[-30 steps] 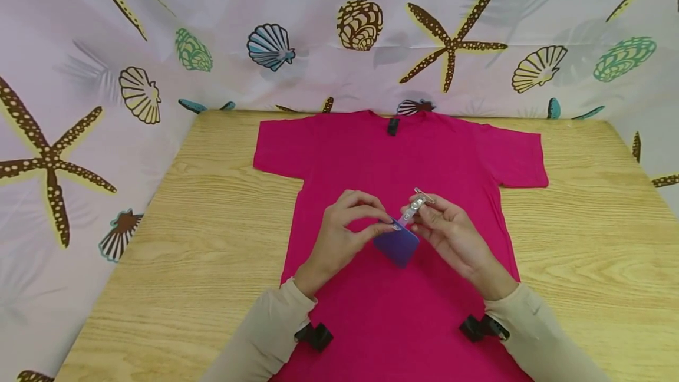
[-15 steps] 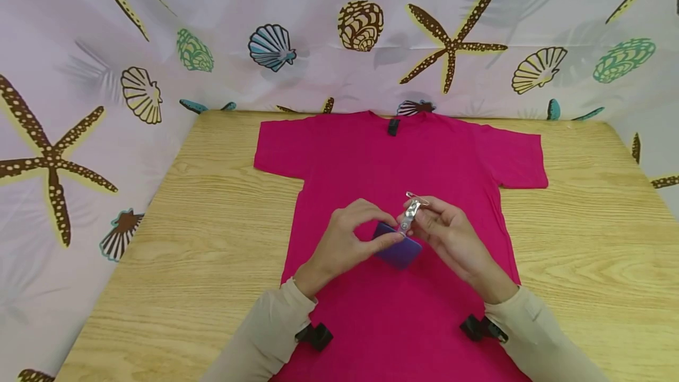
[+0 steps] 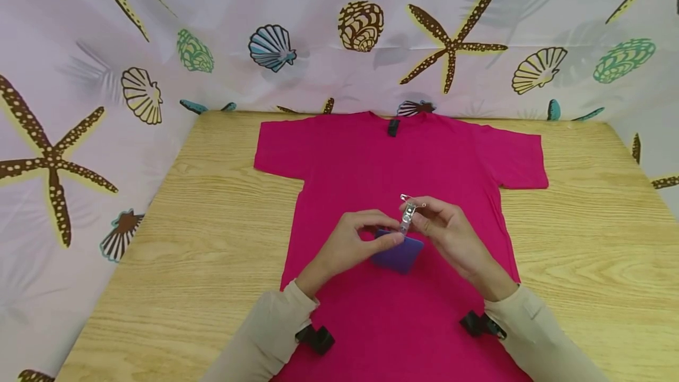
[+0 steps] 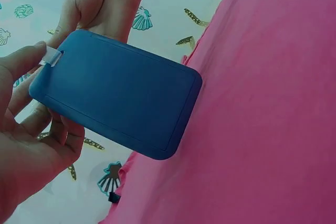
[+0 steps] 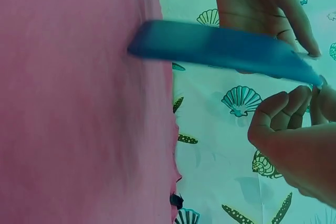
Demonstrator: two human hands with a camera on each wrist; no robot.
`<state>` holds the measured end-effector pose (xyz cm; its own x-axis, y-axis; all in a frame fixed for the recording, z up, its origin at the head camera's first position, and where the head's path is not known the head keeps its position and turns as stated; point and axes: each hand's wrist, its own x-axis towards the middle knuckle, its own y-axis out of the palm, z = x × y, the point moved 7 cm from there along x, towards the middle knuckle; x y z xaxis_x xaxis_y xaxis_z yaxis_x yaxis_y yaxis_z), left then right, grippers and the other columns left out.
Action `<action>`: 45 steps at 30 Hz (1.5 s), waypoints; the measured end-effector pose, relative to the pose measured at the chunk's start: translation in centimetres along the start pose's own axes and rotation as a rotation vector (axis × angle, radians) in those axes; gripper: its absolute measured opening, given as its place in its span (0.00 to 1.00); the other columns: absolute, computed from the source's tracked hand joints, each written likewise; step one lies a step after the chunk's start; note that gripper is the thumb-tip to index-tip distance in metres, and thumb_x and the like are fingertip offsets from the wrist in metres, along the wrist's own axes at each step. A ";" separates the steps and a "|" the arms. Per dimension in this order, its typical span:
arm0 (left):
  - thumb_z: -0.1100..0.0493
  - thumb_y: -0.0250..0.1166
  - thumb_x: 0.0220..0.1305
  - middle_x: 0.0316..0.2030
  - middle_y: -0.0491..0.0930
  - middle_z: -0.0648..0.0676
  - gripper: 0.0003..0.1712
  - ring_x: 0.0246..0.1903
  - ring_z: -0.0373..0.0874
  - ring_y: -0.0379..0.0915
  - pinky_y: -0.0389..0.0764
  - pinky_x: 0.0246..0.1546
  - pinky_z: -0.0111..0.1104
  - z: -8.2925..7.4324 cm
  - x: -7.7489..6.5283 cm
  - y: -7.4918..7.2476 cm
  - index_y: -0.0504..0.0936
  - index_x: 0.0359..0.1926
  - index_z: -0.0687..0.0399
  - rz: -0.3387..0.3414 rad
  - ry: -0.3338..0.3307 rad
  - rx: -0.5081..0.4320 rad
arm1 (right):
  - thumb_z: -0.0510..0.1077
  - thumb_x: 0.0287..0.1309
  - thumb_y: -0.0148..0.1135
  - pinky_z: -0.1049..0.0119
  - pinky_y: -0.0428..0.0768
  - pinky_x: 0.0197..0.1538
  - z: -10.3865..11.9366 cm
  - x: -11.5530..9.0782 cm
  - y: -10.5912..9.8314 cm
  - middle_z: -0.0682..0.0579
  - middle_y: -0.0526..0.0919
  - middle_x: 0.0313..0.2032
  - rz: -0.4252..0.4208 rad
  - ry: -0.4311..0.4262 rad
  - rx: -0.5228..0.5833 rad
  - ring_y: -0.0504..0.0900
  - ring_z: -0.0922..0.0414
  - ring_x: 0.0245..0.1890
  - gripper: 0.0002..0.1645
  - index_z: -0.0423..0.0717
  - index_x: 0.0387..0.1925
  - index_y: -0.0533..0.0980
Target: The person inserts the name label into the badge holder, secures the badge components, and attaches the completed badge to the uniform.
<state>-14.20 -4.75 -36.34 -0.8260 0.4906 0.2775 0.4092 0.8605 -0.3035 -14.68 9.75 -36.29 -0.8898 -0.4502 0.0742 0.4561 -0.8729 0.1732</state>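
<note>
Blue badge holder (image 3: 398, 257): found just below centre of the head view, held raised over the front of the pink T-shirt (image 3: 350, 173), which is spread flat across the worktop (image 3: 228, 229). Left hand (image 3: 345, 245): thumb and fingers clamped on the holder's top edge, where the clear strap (image 4: 51, 56) passes through the slot. Right hand (image 3: 451, 230): thumb and fingertips pinched on the metal clip (image 3: 408, 215) at the strap's other end. A safety pin (image 3: 405, 197) projects above the clip, toward the upper part of the frame; whether it is fastened cannot be determined.

Risks, in this inspector's judgement: an unfastened pin could prick the right fingertips or snag the shirt; a loosened left pinch could let the holder swing; pulling the hands apart could strain the strap at its slot
</note>
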 end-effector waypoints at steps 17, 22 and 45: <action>0.59 0.63 0.64 0.35 0.84 0.52 0.09 0.35 0.41 0.74 0.73 0.35 0.29 -0.3 -0.1 0.1 0.85 0.41 0.57 0.189 -0.114 -0.039 | 0.37 0.63 0.60 0.59 0.83 0.35 1.5 -0.6 -0.1 0.47 0.84 0.30 0.085 0.097 -0.285 0.83 0.48 0.28 0.11 0.32 0.43 0.76; 0.58 0.64 0.64 0.38 0.84 0.54 0.13 0.35 0.40 0.76 0.77 0.37 0.31 0.2 -0.2 0.3 0.85 0.45 0.59 0.237 -0.176 -0.080 | 0.36 0.61 0.61 0.60 0.85 0.37 1.4 -0.8 -0.3 0.48 0.86 0.30 0.006 0.112 -0.184 0.86 0.54 0.30 0.09 0.33 0.41 0.77; 0.60 0.57 0.68 0.23 0.74 0.50 0.12 0.22 0.44 0.68 0.71 0.25 0.28 0.8 -0.3 1.6 0.80 0.31 0.63 0.267 -0.192 -0.159 | 0.35 0.60 0.61 0.60 0.83 0.33 1.3 -0.7 0.1 0.50 0.85 0.29 0.052 0.068 -0.242 0.84 0.48 0.27 0.09 0.30 0.40 0.76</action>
<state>-13.61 -3.67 -37.60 -0.7331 0.6796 0.0272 0.6632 0.7232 -0.1925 -14.07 10.20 -35.02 -0.8660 -0.5000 0.0090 0.4983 -0.8642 -0.0702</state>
